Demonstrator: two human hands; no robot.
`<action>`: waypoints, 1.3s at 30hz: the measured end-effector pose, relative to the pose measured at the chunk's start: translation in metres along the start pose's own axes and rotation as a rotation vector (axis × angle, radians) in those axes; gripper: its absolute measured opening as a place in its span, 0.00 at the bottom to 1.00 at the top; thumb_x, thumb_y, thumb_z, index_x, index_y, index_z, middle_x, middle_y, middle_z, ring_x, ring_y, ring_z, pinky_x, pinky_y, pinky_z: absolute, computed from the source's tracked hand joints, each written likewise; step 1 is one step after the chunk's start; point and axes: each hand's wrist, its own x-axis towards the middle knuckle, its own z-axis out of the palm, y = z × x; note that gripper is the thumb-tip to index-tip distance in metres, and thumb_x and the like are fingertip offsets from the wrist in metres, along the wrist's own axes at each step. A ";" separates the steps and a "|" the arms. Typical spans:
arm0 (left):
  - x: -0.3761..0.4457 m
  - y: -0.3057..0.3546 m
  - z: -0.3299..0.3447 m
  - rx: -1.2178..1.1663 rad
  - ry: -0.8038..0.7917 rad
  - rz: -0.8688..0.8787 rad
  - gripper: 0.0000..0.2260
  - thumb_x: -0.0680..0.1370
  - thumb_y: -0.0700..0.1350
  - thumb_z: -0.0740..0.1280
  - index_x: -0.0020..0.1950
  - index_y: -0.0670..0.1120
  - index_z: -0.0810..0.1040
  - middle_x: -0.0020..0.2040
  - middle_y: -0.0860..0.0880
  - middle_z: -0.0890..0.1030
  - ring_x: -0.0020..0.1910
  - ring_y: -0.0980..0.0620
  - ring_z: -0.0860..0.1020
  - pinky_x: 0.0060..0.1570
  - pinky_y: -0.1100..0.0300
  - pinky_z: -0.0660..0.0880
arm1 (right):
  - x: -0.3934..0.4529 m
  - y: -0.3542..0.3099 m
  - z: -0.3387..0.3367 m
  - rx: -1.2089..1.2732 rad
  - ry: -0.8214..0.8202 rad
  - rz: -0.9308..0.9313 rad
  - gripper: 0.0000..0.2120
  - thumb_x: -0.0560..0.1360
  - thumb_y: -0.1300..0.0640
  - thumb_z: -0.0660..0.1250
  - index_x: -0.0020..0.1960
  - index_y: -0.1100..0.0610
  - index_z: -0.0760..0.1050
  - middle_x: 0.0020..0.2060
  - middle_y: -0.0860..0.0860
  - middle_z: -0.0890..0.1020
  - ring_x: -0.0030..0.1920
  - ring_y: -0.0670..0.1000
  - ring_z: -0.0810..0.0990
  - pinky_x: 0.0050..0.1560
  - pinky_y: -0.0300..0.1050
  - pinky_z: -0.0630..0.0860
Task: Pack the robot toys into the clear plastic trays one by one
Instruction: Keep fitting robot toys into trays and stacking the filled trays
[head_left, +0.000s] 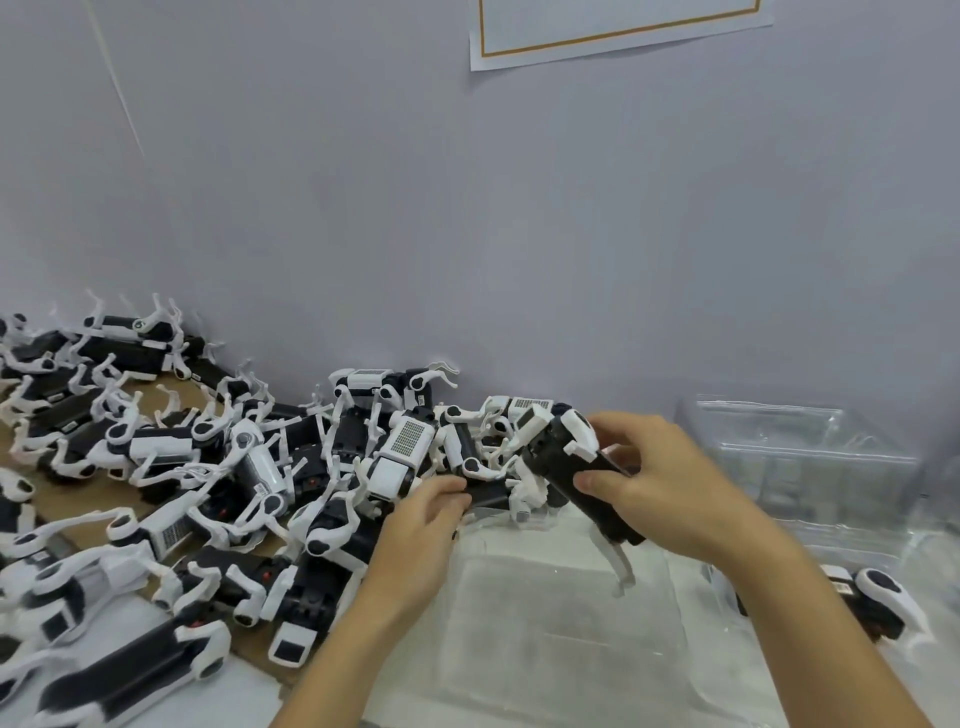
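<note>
**One toy lifted, tray waiting below**

The right hand (660, 483) held a robot toy (576, 473) above the clear tray (545, 623) on the table, its fingers (597, 480) curled round the black body. The left hand (421, 525) reached into the heap of robot toys (218, 467), its fingers pinching a dark part of a toy (488, 493) at the heap's edge. The step looked like fetching and orienting one toy; next it would probably need its legs folded and the body lowered into the tray's recess. That tray appeared empty. A stack of clear trays (810, 467) stood at right, contents unclear. Another toy (872, 597) lay beside it.
</note>
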 end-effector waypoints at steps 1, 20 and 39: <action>-0.002 -0.007 0.001 0.001 -0.007 0.006 0.12 0.82 0.38 0.60 0.55 0.55 0.77 0.56 0.57 0.82 0.58 0.63 0.77 0.53 0.71 0.71 | 0.000 0.000 0.002 -0.006 -0.027 -0.003 0.17 0.74 0.62 0.69 0.52 0.40 0.79 0.42 0.37 0.83 0.42 0.45 0.83 0.29 0.36 0.77; 0.005 -0.008 0.008 0.063 -0.191 -0.034 0.17 0.80 0.36 0.60 0.52 0.58 0.79 0.54 0.57 0.80 0.55 0.63 0.76 0.45 0.72 0.69 | 0.002 -0.001 0.028 -0.204 -0.165 -0.049 0.26 0.71 0.55 0.68 0.47 0.21 0.66 0.44 0.28 0.76 0.37 0.38 0.80 0.28 0.29 0.71; -0.001 -0.006 0.021 -0.201 -0.033 -0.160 0.15 0.76 0.31 0.61 0.51 0.47 0.83 0.46 0.52 0.83 0.50 0.54 0.80 0.44 0.64 0.71 | 0.007 0.022 0.042 -0.373 -0.305 0.000 0.24 0.67 0.50 0.74 0.59 0.34 0.75 0.47 0.40 0.77 0.44 0.44 0.77 0.46 0.40 0.78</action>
